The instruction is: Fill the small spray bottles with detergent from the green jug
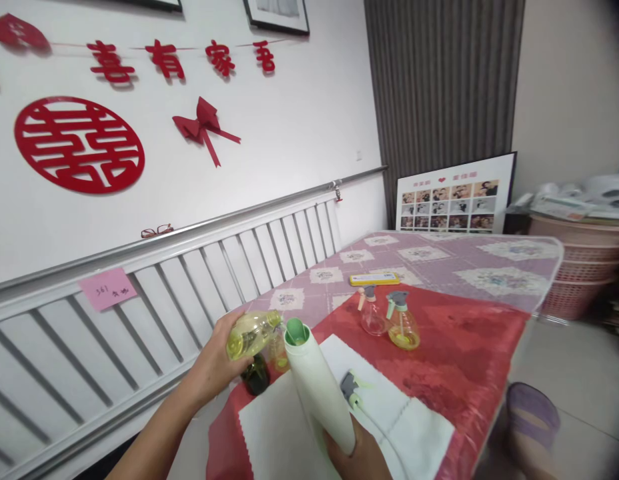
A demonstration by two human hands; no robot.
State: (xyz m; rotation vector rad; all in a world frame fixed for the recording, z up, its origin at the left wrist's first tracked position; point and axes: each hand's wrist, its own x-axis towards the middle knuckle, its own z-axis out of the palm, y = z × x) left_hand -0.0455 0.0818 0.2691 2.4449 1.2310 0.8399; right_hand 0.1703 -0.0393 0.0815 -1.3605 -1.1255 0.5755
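My left hand [217, 357] is wrapped round a clear yellow-green spray bottle body [253, 333], tilted so its open neck points right. That neck lies close beside the open green mouth of a pale green-white bottle [319, 387]. The pale bottle leans toward the upper left, and my right hand [357, 453] grips its lower end. A grey and green spray head [350, 387] with a tube lies on a white cloth [419, 417] to the right. Behind the tilted bottle stand a dark green bottle [256, 375] and a yellowish clear bottle [278, 352], partly hidden.
On the red cloth [464, 333] stand a clear spray bottle [373, 321] and a yellow spray bottle [403, 330]. A yellow flat box [373, 279] lies behind them. A white radiator [249, 257] runs along the left. Pink baskets [569, 273] and a purple stool [532, 413] are right.
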